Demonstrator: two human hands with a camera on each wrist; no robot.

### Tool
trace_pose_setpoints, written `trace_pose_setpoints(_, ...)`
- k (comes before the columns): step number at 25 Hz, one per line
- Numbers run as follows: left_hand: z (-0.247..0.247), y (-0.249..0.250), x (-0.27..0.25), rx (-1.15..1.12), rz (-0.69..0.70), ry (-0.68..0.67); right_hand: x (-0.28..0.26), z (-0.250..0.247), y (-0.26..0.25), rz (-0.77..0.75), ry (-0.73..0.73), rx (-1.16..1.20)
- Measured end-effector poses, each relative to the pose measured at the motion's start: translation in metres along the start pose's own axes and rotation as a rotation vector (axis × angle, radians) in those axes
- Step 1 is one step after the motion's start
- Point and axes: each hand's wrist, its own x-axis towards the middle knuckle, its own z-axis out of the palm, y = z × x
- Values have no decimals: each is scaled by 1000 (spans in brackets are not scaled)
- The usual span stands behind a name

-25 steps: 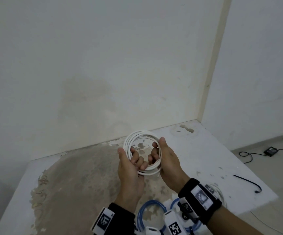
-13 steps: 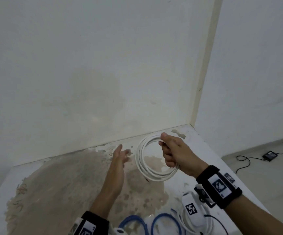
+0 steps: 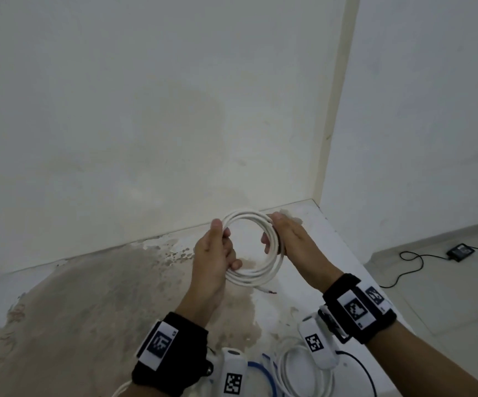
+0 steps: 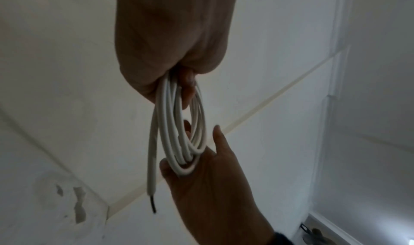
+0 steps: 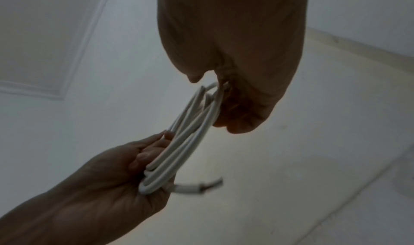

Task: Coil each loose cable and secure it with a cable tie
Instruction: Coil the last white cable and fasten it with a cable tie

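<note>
Above a stained white table, two hands hold one coiled white cable aloft: the left hand curls its fingers around the near-left loops, the right hand grips the right side. One frayed end dangles below the coil.

The coiled cable is white, its loose end showing reddish-dark wire. Both wristbands are black with white tags bearing black square-code patterns. A blue cable lies near. The table is white with a wide brown stain. The far wall is off-white.
</note>
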Motion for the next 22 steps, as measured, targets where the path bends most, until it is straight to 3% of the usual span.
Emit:
trace_pose_setpoints(4,-12,3,20,-190,15,122,-19,-8,32,181,68,86)
trace_pose_setpoints(7,-19,-1,30,-233,23,161,-38,-4,56,356,-132,49)
trace_pose_setpoints(9,-28,-7,34,-194,24,138,-50,-21,79,384,-217,-195)
trace_pose_setpoints(11,-41,-15,35,-86,39,72,-63,-66,121,454,-79,-495)
trace_pose_setpoints(13,-53,-25,33,32,52,19,-89,-123,165,651,104,-811)
trace_pose_setpoints(15,-60,-34,29,95,36,7,-122,-162,203,839,97,-984)
trace_pose_setpoints(16,-62,-37,28,108,24,9,-136,-172,216,858,76,-997)
trace_pose_setpoints(22,-64,-41,28,151,-9,15,-165,-179,230,629,143,-992)
